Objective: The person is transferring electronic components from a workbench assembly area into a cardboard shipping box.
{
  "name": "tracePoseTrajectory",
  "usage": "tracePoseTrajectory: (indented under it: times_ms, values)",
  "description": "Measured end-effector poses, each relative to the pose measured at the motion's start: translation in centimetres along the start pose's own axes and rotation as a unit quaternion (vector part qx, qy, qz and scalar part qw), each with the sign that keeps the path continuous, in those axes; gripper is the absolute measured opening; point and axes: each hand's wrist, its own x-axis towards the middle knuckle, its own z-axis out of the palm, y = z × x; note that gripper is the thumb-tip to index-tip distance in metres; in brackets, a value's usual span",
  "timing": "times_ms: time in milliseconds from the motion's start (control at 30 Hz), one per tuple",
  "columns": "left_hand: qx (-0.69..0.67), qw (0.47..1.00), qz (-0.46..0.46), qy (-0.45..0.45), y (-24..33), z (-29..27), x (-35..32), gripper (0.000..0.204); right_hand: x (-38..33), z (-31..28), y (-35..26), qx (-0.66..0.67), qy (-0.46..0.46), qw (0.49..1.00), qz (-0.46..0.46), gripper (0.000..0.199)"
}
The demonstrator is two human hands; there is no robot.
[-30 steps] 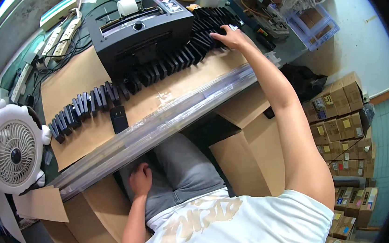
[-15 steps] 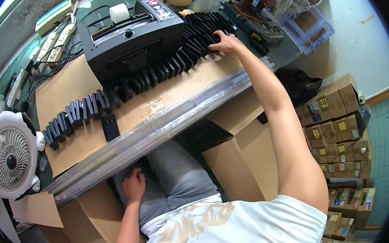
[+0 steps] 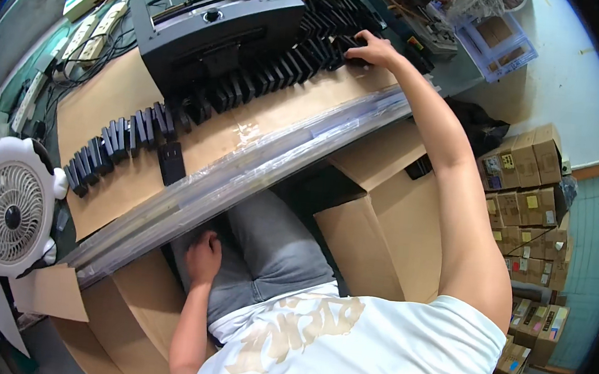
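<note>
A long row of black, box-shaped pieces that look like power adapters (image 3: 270,76) stands on edge across a brown cardboard sheet on the bench. At the row's right end my right hand (image 3: 376,51) reaches over, thumb and fingers bent around one or more of them; the fingers partly hide what they grip. My left hand (image 3: 204,256) rests on my grey-trousered thigh, fingers curled in, with nothing visible in it. One black adapter (image 3: 171,162) lies flat in front of the row's left part. Behind the row sits a black tabletop machine (image 3: 217,35) with a white roll on top.
A clear-wrapped bench edge (image 3: 244,164) runs between me and the cardboard sheet (image 3: 248,126). To the left stand a white fan (image 3: 12,210) and power strips (image 3: 96,37) with tangled cables. Open cartons (image 3: 359,243) surround my legs; stacked boxes (image 3: 528,209) line the right wall.
The whole view has shifted, so the bench sits higher in the picture. My right hand stays at the row's right end, and my left hand remains on my thigh.
</note>
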Motion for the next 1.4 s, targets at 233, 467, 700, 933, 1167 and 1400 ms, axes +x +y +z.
tracePoseTrajectory:
  times_ms: [233, 467, 700, 933, 1167, 1400]
  values:
    - [-0.027, 0.999, 0.013, 0.021, -0.2, 0.0, 0.0, 0.021, 1.3, 0.4, 3.0, 0.138, 0.038, 0.988, -0.064, 0.068]
    - [-0.025, 0.999, 0.027, 0.003, 0.4, 0.4, 0.6, 0.022, -3.3, -2.7, 6.0, 0.306, 0.089, 0.948, -0.022, 0.061]
    - [-0.013, 0.999, 0.013, 0.035, -1.5, -0.5, -0.9, 0.025, -24.3, -3.1, 6.0, 0.292, 0.221, 0.907, -0.209, 0.058]
    - [-0.005, 0.996, 0.091, -0.007, 0.4, -0.9, 0.3, 0.023, -32.6, 9.0, 18.0, 0.147, 0.099, 0.983, 0.040, 0.059]
    - [0.040, 0.996, 0.056, -0.058, 1.1, -0.8, 0.8, 0.022, -26.8, 17.0, 24.1, 0.020, 0.097, 0.994, -0.047, 0.064]
    - [0.080, 0.994, 0.024, -0.076, 1.5, -1.1, 0.5, 0.022, -26.5, 17.4, 25.0, 0.000, 0.074, 0.995, -0.066, 0.068]
